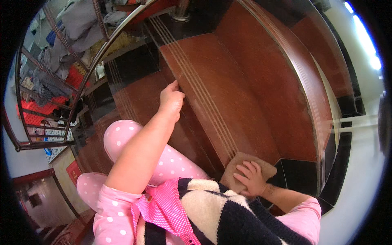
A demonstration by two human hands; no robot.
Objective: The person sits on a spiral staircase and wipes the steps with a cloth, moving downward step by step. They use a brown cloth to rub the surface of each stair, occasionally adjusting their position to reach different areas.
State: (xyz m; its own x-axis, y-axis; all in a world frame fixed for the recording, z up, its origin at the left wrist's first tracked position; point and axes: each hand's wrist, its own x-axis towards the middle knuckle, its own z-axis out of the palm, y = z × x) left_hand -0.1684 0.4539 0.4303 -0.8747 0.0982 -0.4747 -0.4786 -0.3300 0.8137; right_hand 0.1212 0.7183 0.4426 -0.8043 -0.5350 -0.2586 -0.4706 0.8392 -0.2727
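My right hand (251, 179) lies with spread fingers on a folded brown cloth (268, 167), pressing it against the near end of a reddish-brown tiled stair step (226, 82). Farther along the same step, my left hand (172, 99) grips the step's front edge with curled fingers; its thumb side is partly turned from view. Pale parallel grooves run along the step's edge between the two hands. Black tiles (300, 174) border the red ones beside the cloth.
A curved metal handrail with dark balusters (81, 79) rises at the left, with heaped clothes (73, 30) beyond it. Another step with a rounded edge (303, 76) stands higher at the right, near a white wall (364, 171). A doorway shows at the lower left.
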